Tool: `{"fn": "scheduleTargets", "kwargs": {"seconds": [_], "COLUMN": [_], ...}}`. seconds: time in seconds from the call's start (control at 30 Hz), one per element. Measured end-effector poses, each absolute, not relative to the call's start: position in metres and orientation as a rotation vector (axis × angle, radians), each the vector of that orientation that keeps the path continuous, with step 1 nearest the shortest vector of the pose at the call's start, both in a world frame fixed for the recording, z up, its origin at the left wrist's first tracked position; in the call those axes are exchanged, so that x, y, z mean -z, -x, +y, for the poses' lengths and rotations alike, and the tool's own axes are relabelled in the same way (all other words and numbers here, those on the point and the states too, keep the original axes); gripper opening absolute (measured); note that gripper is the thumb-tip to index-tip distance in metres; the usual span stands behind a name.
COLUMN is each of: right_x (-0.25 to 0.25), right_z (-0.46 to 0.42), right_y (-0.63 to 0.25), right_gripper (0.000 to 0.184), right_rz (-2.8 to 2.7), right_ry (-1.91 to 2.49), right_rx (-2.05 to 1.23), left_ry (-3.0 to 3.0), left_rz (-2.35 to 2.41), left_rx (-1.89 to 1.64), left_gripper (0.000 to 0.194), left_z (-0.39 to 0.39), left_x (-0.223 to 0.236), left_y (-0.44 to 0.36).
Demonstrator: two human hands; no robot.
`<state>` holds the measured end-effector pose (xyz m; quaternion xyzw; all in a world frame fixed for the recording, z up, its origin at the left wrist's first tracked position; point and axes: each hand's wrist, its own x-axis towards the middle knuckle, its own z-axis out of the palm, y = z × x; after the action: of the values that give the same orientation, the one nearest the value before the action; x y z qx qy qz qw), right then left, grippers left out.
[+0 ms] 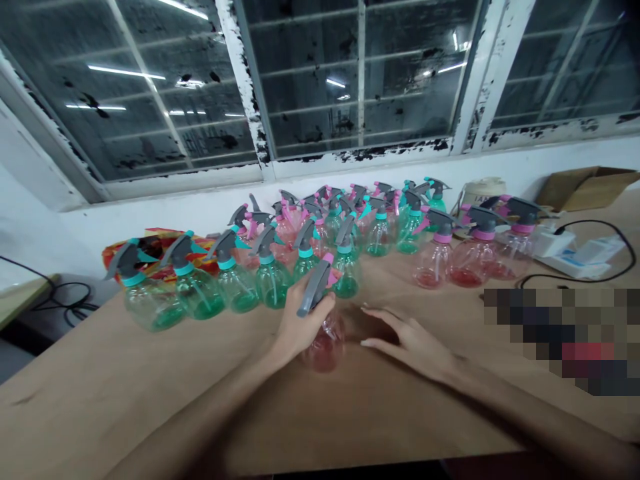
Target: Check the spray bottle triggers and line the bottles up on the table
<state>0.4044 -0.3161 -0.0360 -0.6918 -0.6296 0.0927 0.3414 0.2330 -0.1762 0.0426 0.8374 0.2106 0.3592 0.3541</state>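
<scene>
Pink-tinted, the spray bottle point(324, 350) is roughly upright, its nozzle point(329, 260) toward the far edge of the table point(320, 423), gripped by your left hand point(303, 323). Your right hand point(414, 343) is open, apart, to its right.

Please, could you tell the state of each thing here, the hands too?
Pink transparent spray bottle in front: roughly upright, grey trigger head fitted.
Left hand: closed around this bottle's upper part.
Right hand: open, not touching the bottle.
Front row of round green transparent bottles: standing, trigger heads fitted.
Three round pink transparent bottles at right: standing, heads fitted.
Brown cardboard box: looks open.
Black cable at right: loosely curved.
</scene>
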Motion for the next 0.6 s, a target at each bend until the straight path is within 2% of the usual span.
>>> {"fn": "scheduleTargets", "kwargs": {"seconds": [0.1,0.27,0.43,0.6], "right_x": [0.050,0.058,0.064,0.066], "right_z": [-0.302,-0.279,-0.264,-0.261], "right_y": [-0.426,-0.438,-0.441,-0.448], "right_gripper": [0.051,0.059,0.070,0.082], "right_rz": [-1.678,-1.755,-1.721,-1.742], "right_ry": [1.816,1.818,1.905,2.000], "right_rx": [-0.076,0.094,0.136,0.132], "left_ry": [-2.176,-2.196,-2.128,-2.179], "left_rz": [0.528,0.493,0.437,0.420], "left_rx": [-0.944,-0.900,-0.871,-0.832], "left_gripper": [0.027,0.024,0.011,0.012], "left_z": [-0.174,-0.168,-0.165,-0.165], "left_x": [-0.048,-0.049,-0.047,-0.051], "left_y": [-0.239,-0.244,-0.245,-0.244]}}
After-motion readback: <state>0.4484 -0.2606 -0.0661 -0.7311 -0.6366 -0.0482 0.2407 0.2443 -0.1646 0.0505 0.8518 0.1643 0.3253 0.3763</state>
